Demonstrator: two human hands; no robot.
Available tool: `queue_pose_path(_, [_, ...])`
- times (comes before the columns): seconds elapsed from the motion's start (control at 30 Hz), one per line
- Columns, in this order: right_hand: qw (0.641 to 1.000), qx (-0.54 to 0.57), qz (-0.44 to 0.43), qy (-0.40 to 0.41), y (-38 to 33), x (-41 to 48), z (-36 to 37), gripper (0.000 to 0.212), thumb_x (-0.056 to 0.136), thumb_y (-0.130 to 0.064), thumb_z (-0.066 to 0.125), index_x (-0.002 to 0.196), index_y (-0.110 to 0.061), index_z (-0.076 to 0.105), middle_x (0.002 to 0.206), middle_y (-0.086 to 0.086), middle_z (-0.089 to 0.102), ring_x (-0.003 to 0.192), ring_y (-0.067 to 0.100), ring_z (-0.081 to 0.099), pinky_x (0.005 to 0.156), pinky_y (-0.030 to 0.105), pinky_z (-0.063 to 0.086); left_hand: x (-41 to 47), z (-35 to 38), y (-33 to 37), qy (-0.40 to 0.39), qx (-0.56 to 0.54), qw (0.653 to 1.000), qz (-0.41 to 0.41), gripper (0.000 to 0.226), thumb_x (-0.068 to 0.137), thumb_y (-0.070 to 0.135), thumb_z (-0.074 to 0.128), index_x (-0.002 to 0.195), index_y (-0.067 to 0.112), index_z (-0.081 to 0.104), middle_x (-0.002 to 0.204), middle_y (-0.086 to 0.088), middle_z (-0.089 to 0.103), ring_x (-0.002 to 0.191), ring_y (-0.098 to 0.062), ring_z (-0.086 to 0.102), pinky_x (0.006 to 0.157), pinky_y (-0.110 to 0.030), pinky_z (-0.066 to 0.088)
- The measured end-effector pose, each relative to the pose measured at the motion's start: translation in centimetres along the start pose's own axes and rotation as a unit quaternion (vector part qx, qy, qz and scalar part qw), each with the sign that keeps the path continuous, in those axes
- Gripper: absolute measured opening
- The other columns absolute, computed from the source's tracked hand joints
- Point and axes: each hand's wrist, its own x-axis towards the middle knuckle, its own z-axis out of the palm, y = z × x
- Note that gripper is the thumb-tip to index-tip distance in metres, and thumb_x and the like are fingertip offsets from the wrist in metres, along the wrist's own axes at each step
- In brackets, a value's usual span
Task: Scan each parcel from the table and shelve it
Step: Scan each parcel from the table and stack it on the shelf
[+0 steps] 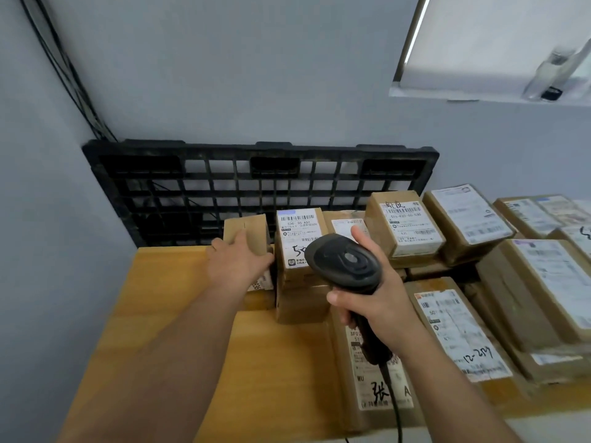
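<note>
Yellow table (166, 330) is crowded with labelled parcels (412, 225) on its right side. Left hand (238, 262) grasps the small parcel (248, 231) at the pile's left end, probably to show its label; right hand (374, 302) clasps the scanner (343, 260), held ready above.

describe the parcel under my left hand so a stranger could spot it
Find the black pallet leaning on the wall. Before it, under the left hand, sits the leftmost box; unlike its labelled neighbours, its top is plain cardboard.
</note>
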Motion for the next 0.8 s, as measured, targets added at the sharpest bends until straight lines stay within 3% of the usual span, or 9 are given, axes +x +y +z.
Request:
queue_pose_path(0.23, [1.000,-0.008,-0.012,-0.018,-0.7,-1.5,-0.1,0.095,0.070,0.000,0.079,0.126,-0.066,0.040,0.114,0.021,0.058,0.052,0.026,0.059,0.052,0.030,0.051,-3.2,-1.1,-1.8,-0.021,-0.157,0.987,-0.038,0.096,0.073,0.042,0.073,0.148,0.033,0.014,0.136,-0.019,0.035,0.120,-0.038,0.043,0.096,-0.044,0.044])
queue_pose_path(0.33, [0.999,-0.019,-0.015,-0.040,-1.2,-2.9,-0.3,0.094,0.073,0.004,0.078,0.128,-0.061,0.038,0.109,0.020,0.058,0.052,0.026,0.059,0.053,0.030,0.052,-5.8,-1.1,-3.0,-0.022,-0.236,0.969,-0.070,0.105,0.074,0.028,0.076,0.150,0.037,0.004,0.141,-0.018,0.028,0.109,-0.034,0.047,0.083,-0.039,0.045])
queue_pose_path(0.4, [0.998,-0.026,-0.020,-0.056,-1.6,-3.9,-0.4,0.095,0.075,0.008,0.076,0.129,-0.060,0.037,0.112,0.020,0.059,0.052,0.026,0.059,0.053,0.030,0.052,-7.9,-1.0,-3.8,-0.019,-0.281,0.956,-0.085,0.112,0.075,0.022,0.076,0.151,0.039,-0.004,0.144,-0.017,0.023,0.113,-0.034,0.045,0.086,-0.039,0.042])
queue_pose_path(0.63, [0.992,-0.015,-0.050,-0.117,-2.3,-7.7,-1.1,0.097,0.073,0.008,0.077,0.133,-0.057,0.036,0.123,0.012,0.059,0.053,0.027,0.061,0.051,0.028,0.052,-15.6,-0.7,-5.6,0.053,-0.379,0.922,-0.065,0.117,0.074,0.015,0.079,0.152,0.039,-0.006,0.149,-0.012,0.023,0.131,-0.030,0.035,0.100,-0.042,0.039])
queue_pose_path(0.8, [0.986,0.007,-0.060,-0.155,-2.7,-11.3,-1.6,0.094,0.074,0.007,0.077,0.132,-0.057,0.038,0.128,0.006,0.055,0.054,0.026,0.060,0.052,0.031,0.055,-21.1,-0.5,-5.9,0.091,-0.395,0.913,-0.049,0.123,0.062,0.024,0.085,0.148,0.048,0.001,0.148,-0.005,0.031,0.133,-0.028,0.036,0.105,-0.056,0.039])
